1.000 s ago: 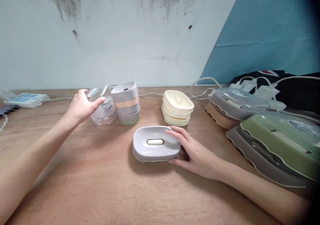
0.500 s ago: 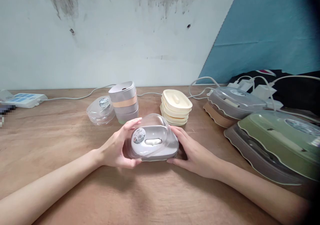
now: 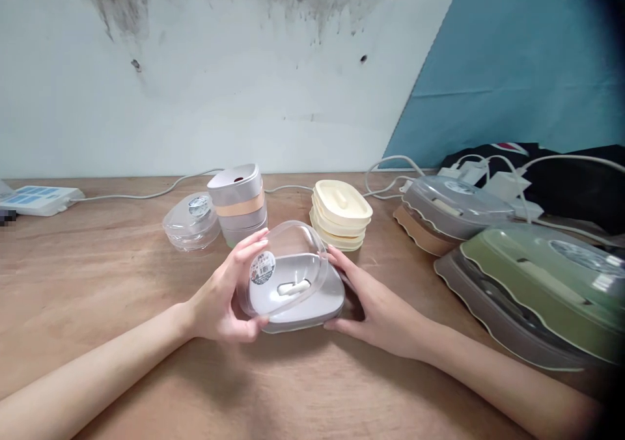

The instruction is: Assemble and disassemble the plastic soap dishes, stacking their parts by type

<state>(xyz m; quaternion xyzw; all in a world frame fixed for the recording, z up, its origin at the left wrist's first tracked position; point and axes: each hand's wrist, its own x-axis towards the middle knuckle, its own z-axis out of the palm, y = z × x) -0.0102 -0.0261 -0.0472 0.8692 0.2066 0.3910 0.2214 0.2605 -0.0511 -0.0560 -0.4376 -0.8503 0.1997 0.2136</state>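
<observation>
My left hand (image 3: 219, 297) curls around the left side of a clear plastic cover (image 3: 297, 245) with a round printed label. The cover sits tilted over a shallow grey plastic tray (image 3: 322, 297), which has a slot with a white piece in its middle. My right hand (image 3: 378, 303) grips the tray's right end, thumb at the front edge and fingers behind. On the left the cover overlaps the tray; whether they touch there I cannot tell.
Behind stand stacked grey cups (image 3: 239, 206) with a peach band, clear round covers (image 3: 190, 222) and stacked cream lids (image 3: 342, 212). Larger covered trays (image 3: 547, 284) fill the right side. A power strip (image 3: 41, 199) lies far left; white cables run along the wall.
The clear cover has shifted left and tilted up relative to the grey tray, baring more of the tray's right side. Both hands keep their hold.
</observation>
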